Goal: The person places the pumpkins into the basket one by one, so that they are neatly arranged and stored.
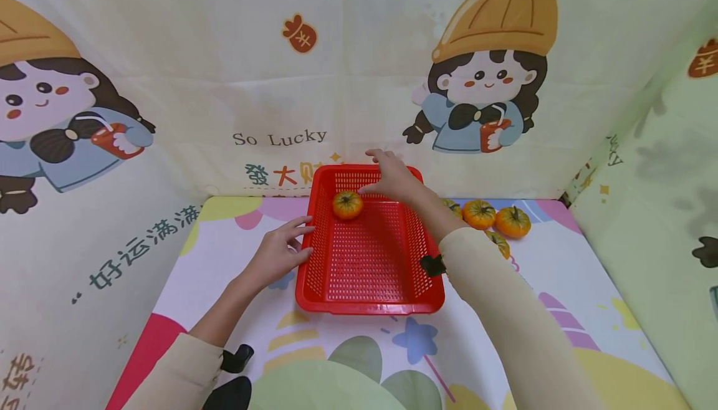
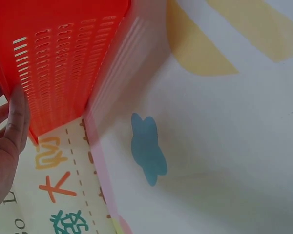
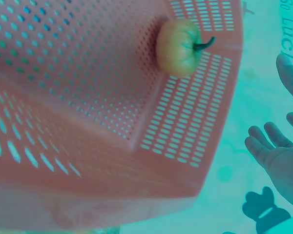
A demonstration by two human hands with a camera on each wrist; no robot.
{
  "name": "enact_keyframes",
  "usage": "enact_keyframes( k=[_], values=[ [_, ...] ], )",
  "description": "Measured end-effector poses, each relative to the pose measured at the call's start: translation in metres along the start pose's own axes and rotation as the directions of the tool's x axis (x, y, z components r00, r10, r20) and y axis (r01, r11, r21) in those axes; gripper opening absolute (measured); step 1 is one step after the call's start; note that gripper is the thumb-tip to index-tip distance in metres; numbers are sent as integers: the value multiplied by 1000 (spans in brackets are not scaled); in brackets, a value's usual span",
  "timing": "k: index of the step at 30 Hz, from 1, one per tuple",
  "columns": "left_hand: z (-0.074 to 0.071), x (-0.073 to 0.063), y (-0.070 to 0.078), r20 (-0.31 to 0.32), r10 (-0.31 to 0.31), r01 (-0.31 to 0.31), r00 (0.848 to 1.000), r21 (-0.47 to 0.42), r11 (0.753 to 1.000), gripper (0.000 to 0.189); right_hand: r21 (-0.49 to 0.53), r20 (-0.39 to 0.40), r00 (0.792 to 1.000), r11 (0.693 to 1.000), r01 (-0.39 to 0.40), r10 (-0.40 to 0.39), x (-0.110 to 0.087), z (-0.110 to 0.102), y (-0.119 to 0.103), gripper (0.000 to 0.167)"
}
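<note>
My left hand (image 1: 279, 249), fingers loose, touches the left rim of the red basket (image 1: 370, 308); my right hand (image 1: 394, 179), fingers wide and empty, hangs near its far end. One pumpkin (image 1: 348, 205) sits inside, other pumpkins (image 1: 513, 223) right of the basket on the tabletop (image 1: 210, 263).

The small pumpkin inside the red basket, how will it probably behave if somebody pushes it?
The pumpkin looks rounded but squat, so it may rock or roll only briefly. Its ribbed skin suggests a firm body. The red basket's raised walls would probably stop it.
</note>
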State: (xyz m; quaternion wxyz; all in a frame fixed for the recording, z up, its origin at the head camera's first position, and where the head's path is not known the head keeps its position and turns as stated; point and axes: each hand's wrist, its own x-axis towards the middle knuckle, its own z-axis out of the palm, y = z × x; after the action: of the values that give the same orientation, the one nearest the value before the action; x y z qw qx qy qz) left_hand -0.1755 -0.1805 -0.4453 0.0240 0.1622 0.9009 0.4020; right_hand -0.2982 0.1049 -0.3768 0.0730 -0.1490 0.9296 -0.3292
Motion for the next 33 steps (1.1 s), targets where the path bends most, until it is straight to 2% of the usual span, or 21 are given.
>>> enact_keyframes(
  k=[8,19,25,33],
  values=[
    [1,0,0,-4,7,-7,1000,-12,1000,51,42,-22,999,999,31,-30,-24,-22,5,89],
    [1,-1,-2,4,8,-8,1000,-9,1000,51,-6,-70,997,1000,23,-24,-66,-38,31,90],
    [0,0,-1,-12,8,-8,1000,2,1000,50,20,-121,992,999,29,-27,-93,-42,52,88],
    [1,1,2,-38,4,-4,999,14,1000,49,45,-218,976,999,30,-19,-130,-50,86,86]
  ],
)
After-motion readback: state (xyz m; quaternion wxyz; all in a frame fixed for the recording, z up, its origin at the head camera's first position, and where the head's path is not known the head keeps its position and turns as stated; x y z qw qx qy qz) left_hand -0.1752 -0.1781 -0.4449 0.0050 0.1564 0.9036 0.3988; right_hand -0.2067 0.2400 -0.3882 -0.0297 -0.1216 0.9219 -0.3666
